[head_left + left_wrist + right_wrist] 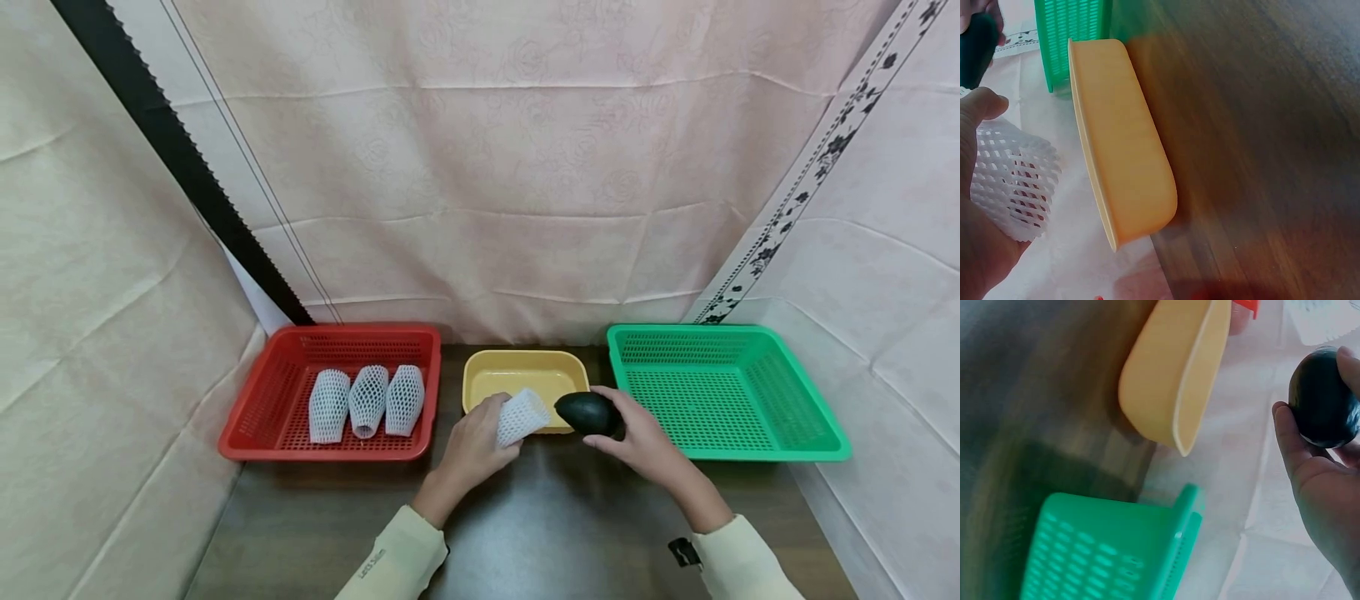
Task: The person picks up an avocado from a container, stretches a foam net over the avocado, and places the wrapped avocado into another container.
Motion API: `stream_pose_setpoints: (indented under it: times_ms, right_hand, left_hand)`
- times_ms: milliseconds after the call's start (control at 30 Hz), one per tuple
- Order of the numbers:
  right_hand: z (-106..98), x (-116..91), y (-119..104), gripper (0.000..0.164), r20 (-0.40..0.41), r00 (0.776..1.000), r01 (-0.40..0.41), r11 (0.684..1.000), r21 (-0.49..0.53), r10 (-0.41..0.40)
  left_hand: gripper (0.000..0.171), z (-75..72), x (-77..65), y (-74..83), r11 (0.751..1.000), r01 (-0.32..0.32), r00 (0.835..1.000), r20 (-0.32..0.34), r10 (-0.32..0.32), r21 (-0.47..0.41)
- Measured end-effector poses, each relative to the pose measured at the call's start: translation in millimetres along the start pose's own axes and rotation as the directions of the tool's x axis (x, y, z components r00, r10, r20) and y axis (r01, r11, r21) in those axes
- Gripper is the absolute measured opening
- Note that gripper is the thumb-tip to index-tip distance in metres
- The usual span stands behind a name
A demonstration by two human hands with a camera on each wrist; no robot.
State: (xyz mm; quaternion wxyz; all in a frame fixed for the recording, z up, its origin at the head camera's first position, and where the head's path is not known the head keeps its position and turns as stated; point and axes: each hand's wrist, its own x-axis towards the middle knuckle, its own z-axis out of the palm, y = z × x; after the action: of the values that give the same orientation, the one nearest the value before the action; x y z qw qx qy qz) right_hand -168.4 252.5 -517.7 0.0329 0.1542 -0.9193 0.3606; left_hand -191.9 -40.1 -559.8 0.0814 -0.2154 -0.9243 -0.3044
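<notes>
My left hand (480, 442) holds a white foam net sleeve (523, 417) over the front edge of a yellow tray (483, 375). In the left wrist view the thumb lies against the foam net sleeve (1019, 175), and its mesh bulges open at one end. To the right, my right hand (637, 437) grips a dark green avocado (587, 412) between thumb and fingers. Its narrow tip points left toward the sleeve, with a small gap between them. The right wrist view shows the avocado (1322, 397) bare and glossy in the fingers.
At the left stands a red basket (326, 454) with 3 netted pieces (367, 402) lying side by side. A green basket (731, 450) stands at the right. Patterned cloth (487, 167) hangs behind the dark wooden table (525, 533).
</notes>
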Motion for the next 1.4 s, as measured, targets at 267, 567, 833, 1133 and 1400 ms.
stream_pose_setpoints:
  times_ms: [267, 567, 833, 1133, 1400]
  right_hand:
    - [-7.1, 7.9, -16.9, 0.078, 0.007, 0.999, 0.034, 0.999, 0.012, -0.034]
    - [-2.8, 16.3, -27.6, 0.073, 0.049, 0.990, 0.131, 0.991, -0.029, -0.130]
    - [5.3, 19.0, -37.3, 0.073, 0.082, 0.976, 0.203, 0.979, -0.030, -0.200]
    - [20.4, 21.1, -41.3, 0.070, 0.101, 0.982, 0.157, 0.986, 0.051, -0.162]
    - [28.2, 19.1, -38.8, 0.064, 0.068, 0.981, 0.173, 0.979, 0.107, -0.181]
  left_hand:
    - [0.076, -1.2, 2.7, 0.7, 1.000, -0.013, 0.998, 0.057, 0.012, 0.012]
    - [0.075, -5.9, 3.8, 3.4, 0.999, -0.045, 0.996, 0.084, 0.042, 0.030]
    - [0.069, -5.6, 4.2, 4.8, 0.997, -0.078, 0.995, 0.067, 0.077, 0.019]
    - [0.066, -5.3, 4.4, 5.0, 0.993, -0.114, 0.992, 0.051, 0.112, 0.032]
    - [0.068, -4.0, 3.0, 5.8, 0.994, -0.109, 0.992, 0.072, 0.107, 0.016]
